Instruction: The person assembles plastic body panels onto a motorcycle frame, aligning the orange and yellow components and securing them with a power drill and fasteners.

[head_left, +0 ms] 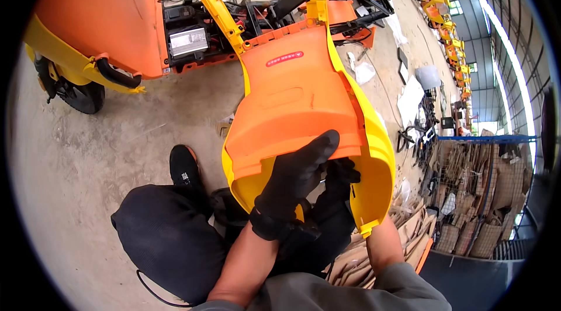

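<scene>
Panel point(295, 106) sits between yellow trims point(380, 147) near the left knee point(166, 241), left hand point(289, 179) at its lower edge, right hand point(340, 178) just beneath, whether fingers grasp it indeterminable; even two-handed support appears advisable.

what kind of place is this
Probably a vehicle workshop in a warehouse: a scooter-like vehicle stands with its inner parts exposed, more yellow-and-orange vehicles line up at upper right, and a mesh cage holds flattened cardboard.

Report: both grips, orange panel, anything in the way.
Left grip at near edge of panel, hold unclear. Right grip under that edge, partly hidden. Yellow trim blocks some view.
</scene>
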Demonstrator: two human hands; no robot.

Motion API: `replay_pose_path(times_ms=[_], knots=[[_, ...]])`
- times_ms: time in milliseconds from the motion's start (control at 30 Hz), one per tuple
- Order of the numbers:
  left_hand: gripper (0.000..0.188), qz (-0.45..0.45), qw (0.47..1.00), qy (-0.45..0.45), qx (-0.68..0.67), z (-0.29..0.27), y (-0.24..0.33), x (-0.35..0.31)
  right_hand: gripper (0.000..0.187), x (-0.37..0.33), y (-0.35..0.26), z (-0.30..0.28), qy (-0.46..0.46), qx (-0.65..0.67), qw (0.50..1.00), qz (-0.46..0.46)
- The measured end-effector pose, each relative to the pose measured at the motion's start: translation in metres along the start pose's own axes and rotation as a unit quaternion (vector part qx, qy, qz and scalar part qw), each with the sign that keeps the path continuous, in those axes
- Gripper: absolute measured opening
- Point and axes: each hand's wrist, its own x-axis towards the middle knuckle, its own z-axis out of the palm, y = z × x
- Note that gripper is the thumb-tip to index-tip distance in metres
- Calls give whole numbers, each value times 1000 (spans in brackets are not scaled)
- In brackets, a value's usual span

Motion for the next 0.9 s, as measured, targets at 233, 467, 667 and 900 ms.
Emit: replay_pose_path(times_ms=[233, 467, 667, 900], knots=[[27, -365, 837, -20, -408, -9, 32, 16, 18, 70, 7, 2, 31, -13, 999, -7], [28, -330, 846, -4, -419, -7, 23, 13, 19, 78, 28, 7, 56, -69, 995, -37], [26, -367, 834, 9, -412, -10, 33, 17, 24, 87, 55, 16, 81, -188, 975, -81], [33, -224, 932, 17, -285, -4, 12, 5, 33, 108, 102, 30, 213, -490, 834, -137]])
